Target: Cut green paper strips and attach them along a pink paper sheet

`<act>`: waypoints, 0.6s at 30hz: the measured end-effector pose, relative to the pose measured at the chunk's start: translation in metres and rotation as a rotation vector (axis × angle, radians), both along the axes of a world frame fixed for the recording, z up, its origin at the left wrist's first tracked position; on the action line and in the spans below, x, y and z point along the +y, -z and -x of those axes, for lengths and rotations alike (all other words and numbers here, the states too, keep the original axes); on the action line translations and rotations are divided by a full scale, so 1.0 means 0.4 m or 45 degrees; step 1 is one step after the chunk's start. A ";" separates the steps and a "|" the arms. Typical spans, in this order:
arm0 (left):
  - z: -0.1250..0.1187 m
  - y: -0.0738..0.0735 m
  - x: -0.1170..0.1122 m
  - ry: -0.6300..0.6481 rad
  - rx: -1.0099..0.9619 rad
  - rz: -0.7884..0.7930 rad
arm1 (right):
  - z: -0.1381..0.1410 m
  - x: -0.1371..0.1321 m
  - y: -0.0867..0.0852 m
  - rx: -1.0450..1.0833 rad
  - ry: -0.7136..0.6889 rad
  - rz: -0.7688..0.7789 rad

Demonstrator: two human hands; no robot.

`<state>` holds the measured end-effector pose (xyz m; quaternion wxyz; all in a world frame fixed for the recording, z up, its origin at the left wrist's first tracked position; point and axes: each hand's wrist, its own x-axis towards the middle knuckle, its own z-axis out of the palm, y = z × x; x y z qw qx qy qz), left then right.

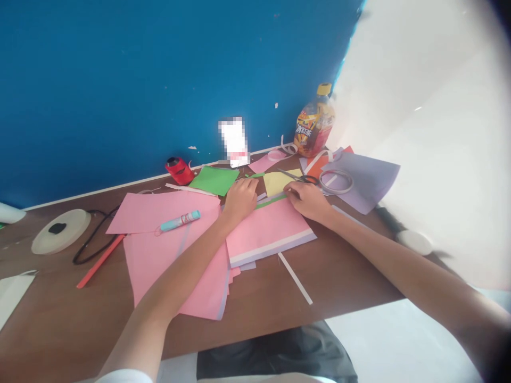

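My left hand [240, 198] rests with curled fingers on the far left corner of a pink paper pad [268, 230]. My right hand [308, 200] is closed at the pad's far edge, pinching or pressing a thin green paper strip [271, 201] that lies along that edge. A yellow sheet [278, 181] lies just beyond the hands. Black scissors [300, 177] lie on it, close to my right fingers.
Loose pink sheets [167, 250] with a turquoise glue stick [180, 220] lie at left. A green sheet [214, 180], a red tape dispenser [179, 170], a tape ring [336, 181] on lilac paper [369, 183], a drink bottle [314, 125], a white disc [60, 231] and a red pencil [100, 261] surround them.
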<state>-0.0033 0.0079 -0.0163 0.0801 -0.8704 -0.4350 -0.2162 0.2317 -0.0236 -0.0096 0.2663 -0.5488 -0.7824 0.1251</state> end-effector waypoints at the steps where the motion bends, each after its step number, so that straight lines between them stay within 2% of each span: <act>1: 0.000 -0.005 0.000 0.006 0.007 0.004 | 0.000 -0.002 -0.002 0.012 -0.046 -0.018; 4: -0.001 -0.023 0.000 0.002 0.000 0.034 | 0.002 -0.007 -0.007 0.068 -0.158 -0.062; 6: -0.004 -0.036 -0.002 0.055 -0.029 0.112 | 0.003 -0.010 -0.011 0.123 -0.210 -0.073; 12: 0.001 -0.082 -0.014 0.403 -0.063 0.542 | 0.008 -0.017 -0.023 0.218 -0.335 -0.013; 15: 0.008 -0.109 -0.021 0.423 -0.046 0.760 | 0.009 -0.021 -0.026 0.238 -0.368 0.021; 18: 0.001 -0.119 -0.029 0.449 -0.164 0.893 | 0.011 -0.024 -0.026 0.273 -0.465 0.060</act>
